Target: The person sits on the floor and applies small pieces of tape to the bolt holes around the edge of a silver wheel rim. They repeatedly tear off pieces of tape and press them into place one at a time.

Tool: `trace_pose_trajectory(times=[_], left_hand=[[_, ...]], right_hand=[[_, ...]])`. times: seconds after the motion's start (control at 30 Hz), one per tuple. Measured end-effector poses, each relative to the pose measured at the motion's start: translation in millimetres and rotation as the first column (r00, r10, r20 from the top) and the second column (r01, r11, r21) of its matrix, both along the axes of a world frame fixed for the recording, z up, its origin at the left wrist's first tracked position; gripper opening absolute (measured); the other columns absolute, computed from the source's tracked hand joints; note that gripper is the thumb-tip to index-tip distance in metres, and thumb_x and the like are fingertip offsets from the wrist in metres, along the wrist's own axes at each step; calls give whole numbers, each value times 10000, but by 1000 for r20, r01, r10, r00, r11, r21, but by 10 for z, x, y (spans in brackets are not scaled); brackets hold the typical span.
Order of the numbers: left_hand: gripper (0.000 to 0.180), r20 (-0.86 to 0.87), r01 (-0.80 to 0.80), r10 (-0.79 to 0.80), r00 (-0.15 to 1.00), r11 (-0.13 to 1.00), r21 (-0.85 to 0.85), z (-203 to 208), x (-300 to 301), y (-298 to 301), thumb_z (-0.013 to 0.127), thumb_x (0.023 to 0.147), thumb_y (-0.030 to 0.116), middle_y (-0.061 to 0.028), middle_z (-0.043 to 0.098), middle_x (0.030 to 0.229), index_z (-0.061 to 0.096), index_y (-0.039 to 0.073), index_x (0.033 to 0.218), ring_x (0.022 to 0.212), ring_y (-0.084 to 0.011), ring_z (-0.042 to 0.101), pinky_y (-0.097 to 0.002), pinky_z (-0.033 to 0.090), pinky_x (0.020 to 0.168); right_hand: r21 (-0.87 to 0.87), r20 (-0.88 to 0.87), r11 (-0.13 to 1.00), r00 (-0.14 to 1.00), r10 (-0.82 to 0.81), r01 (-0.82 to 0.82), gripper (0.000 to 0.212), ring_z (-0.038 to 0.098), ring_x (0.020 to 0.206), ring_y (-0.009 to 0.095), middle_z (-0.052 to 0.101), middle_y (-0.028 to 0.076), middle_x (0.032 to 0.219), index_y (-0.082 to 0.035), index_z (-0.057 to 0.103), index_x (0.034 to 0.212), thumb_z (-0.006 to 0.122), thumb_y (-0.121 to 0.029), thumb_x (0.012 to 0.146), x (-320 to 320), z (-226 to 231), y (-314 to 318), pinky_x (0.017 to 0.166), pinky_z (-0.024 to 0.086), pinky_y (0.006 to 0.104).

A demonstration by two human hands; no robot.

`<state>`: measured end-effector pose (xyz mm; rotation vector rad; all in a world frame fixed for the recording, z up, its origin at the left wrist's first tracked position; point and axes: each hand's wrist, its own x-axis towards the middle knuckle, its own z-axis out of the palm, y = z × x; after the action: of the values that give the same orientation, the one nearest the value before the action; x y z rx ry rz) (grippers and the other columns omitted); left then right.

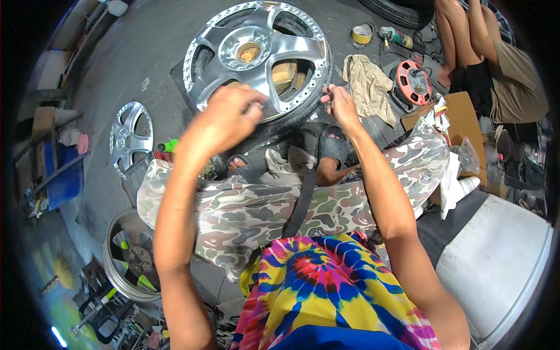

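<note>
A silver spoked wheel face (300,49) lies flat on a black tire, with small holes along its rim. Over its near left edge is my left hand (227,119), blurred, its fingers curled together; whatever they may hold is too smeared to make out. My right hand (341,105) is at the wheel's right edge, fingers bent and drawn together in a pinch. Anything between those fingertips is too small to name. Through the openings between the spokes, brownish pieces (284,76) show underneath.
A smaller silver wheel face (132,137) lies at the left, a wheel barrel (114,271) nearer me. Rightward are a beige cloth (368,87), a red reel (413,81), a tape roll (361,35), a green power tool (396,37) and a cardboard box (466,125). Another person (513,81) sits far right.
</note>
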<state>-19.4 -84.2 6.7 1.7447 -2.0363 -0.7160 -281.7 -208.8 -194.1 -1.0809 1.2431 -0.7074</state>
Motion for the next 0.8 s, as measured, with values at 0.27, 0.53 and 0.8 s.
trace_pose_trajectory(times=[0.27,0.53,0.8], left_hand=[[363,83,91,-112,990,970,227,-916,-579,85,613,930,111,-247,654,1347,708,-39,1247,1189,-456,651,-505,524,1044],[383,72,77,-90,993,984,163,-1132,-663,144,610,960,140,-316,524,1526,683,-43,1288,1273,-482,614,-519,487,1105],[340,123,67,-92,988,978,197,-1113,-725,112,622,963,146,-311,484,1566,683,-6,1261,1236,-498,634,-537,501,1079]], right_hand=[[-337,-198,927,975,100,-164,260,629,724,110,718,52,882,3,678,1126,538,-211,1082,-40,-280,19,703,518,290],[-556,-409,790,913,11,-259,325,676,1084,521,739,284,1130,8,660,1147,615,-298,1048,89,-184,86,920,535,556],[-608,-448,735,894,-5,-301,297,685,996,516,726,300,1034,4,653,1119,639,-284,1048,88,-162,71,844,530,529]])
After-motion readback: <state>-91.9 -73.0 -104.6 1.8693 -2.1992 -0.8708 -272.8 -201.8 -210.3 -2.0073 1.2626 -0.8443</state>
